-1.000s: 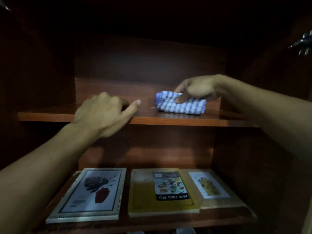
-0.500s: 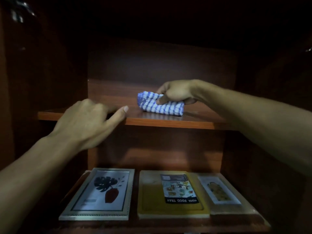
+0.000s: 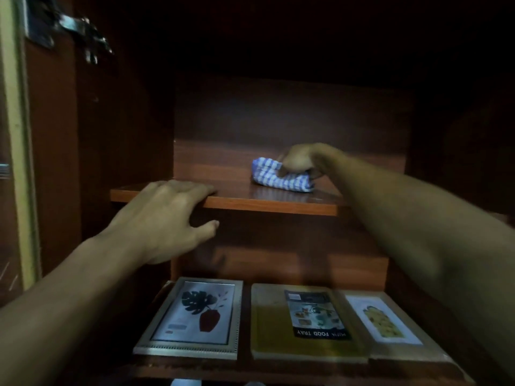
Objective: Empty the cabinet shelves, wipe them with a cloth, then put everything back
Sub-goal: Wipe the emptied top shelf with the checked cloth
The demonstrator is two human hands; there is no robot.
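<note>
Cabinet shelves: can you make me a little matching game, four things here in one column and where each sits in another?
1 checked cloth
2 leaf-print frame
3 food tray
4 left hand

A lower shelf, left
B resting on front edge of upper shelf
C upper shelf, held by right hand
D lower shelf, middle

Pairs: 1-C, 2-A, 3-D, 4-B

Both forearms reach forward, the left grip (image 3: 164, 215) resting flat-fingered on the edge of the reddish-brown wooden shelf (image 3: 264, 203), thumb beneath, the right grip (image 3: 298, 161) clutching a blue-and-white checked cloth (image 3: 278, 179).
</note>
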